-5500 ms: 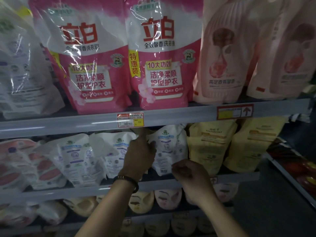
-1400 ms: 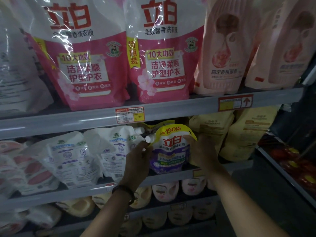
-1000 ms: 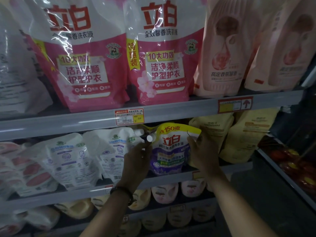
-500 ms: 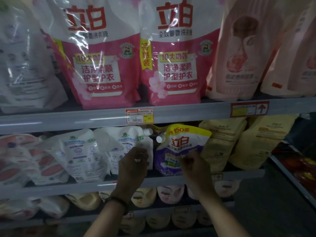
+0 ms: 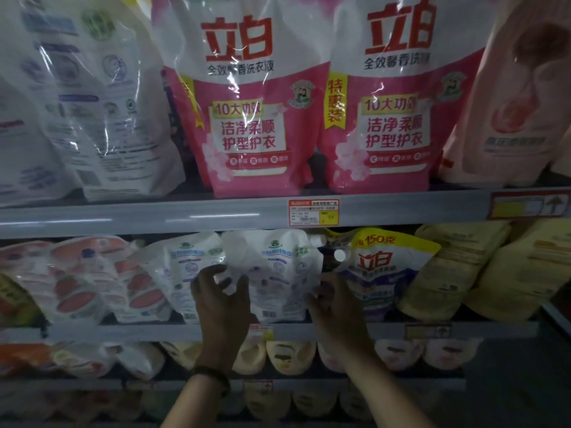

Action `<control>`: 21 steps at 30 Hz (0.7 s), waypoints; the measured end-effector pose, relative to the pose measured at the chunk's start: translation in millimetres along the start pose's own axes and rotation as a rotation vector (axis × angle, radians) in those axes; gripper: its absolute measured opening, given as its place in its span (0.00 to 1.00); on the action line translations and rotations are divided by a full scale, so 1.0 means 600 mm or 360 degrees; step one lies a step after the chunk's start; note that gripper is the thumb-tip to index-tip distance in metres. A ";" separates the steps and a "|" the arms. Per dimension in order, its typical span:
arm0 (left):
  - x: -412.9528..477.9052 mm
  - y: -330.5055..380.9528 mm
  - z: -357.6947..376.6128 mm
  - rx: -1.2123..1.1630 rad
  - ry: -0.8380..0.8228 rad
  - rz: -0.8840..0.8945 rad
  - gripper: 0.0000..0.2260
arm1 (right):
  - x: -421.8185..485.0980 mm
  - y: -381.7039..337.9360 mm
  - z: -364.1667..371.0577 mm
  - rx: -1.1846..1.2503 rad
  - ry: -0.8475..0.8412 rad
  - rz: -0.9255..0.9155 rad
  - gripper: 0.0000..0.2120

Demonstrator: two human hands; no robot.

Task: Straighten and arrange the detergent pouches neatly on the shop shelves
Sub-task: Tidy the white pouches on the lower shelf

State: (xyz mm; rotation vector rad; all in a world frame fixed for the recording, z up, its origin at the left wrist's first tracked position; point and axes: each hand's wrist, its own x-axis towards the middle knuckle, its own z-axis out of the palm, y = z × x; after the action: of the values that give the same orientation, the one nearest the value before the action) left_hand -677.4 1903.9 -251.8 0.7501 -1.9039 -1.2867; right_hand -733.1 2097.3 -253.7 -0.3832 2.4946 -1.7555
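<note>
A white detergent pouch [image 5: 278, 273] with green and blue print stands on the middle shelf [image 5: 309, 330]. My left hand [image 5: 221, 299] grips its left edge with curled fingers, and my right hand [image 5: 332, 307] grips its lower right corner. Just to its right stands a purple and yellow pouch [image 5: 386, 273] with red characters and a white cap. A second white pouch [image 5: 188, 276] leans at the left of the held one. Two large pink pouches [image 5: 247, 118] stand on the upper shelf.
Pale yellow pouches [image 5: 457, 270] lie tilted at the right of the middle shelf; white and red pouches [image 5: 80, 279] crowd its left. Peach pouches [image 5: 519, 88] fill the upper right. A price tag [image 5: 312, 212] sits on the upper shelf edge. Lower shelves hold rounded pouches [image 5: 287, 356].
Both hands left the purple and yellow pouch and shifted left onto the white pouch beside it. The view moved closer and leftward.
</note>
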 end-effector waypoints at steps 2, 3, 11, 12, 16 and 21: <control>0.011 -0.002 -0.005 -0.0027 -0.0070 0.0015 0.19 | -0.002 -0.009 0.013 0.0053 -0.0024 0.0030 0.13; 0.015 -0.002 -0.007 -0.0032 -0.0116 0.0018 0.19 | -0.003 -0.012 0.019 0.0069 -0.0045 0.0047 0.13; 0.046 -0.013 -0.010 0.0403 -0.0211 0.0211 0.10 | -0.009 -0.035 0.049 0.0019 -0.0078 0.0057 0.23; 0.048 -0.015 -0.009 0.0438 -0.0210 0.0240 0.08 | -0.010 -0.040 0.051 0.0014 -0.0084 0.0054 0.25; 0.048 -0.018 -0.011 0.0391 -0.0241 0.0349 0.09 | -0.013 -0.056 0.058 -0.0005 -0.0123 0.0041 0.30; 0.051 -0.022 -0.018 0.0328 -0.0288 0.0516 0.06 | -0.022 -0.065 0.064 -0.0118 -0.0146 0.0001 0.31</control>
State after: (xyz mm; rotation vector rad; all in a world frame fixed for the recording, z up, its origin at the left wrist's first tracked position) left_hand -685.3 1870.0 -254.3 0.4097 -2.2210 -0.9947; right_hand -706.5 2052.7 -232.0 -0.4569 2.5003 -1.6099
